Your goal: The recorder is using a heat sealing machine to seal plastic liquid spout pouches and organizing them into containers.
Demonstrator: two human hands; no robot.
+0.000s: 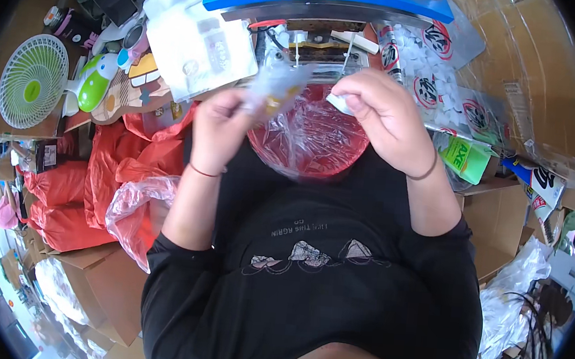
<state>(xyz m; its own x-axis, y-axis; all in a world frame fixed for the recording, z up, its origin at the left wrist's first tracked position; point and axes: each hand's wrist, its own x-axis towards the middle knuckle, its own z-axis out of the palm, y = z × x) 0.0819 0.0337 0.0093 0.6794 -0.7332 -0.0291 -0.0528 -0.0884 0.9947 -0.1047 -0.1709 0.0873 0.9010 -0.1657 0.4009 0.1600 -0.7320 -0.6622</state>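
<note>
My left hand (218, 124) pinches a small see-through plastic bag (280, 88) with yellow print, blurred by motion. To its right, the closed fingers of my right hand (390, 120) grip a small white piece (339, 104); its exact kind cannot be made out. Below and between both hands, a red basin (354, 159) rests at my lap, with crinkled transparent plastic film (298, 136) in it. Many similar small white pieces (440, 80) lie on printed plastic bags (426, 96) to the right of my right hand.
A blue-topped machine (330, 4) stands straight ahead. At left are a stack of white bags (206, 53), a green-and-white fan (34, 82) and red plastic bags (99, 177). A green packet (465, 159) and a cardboard box (496, 222) stand at right. Another person (6, 208) is far left.
</note>
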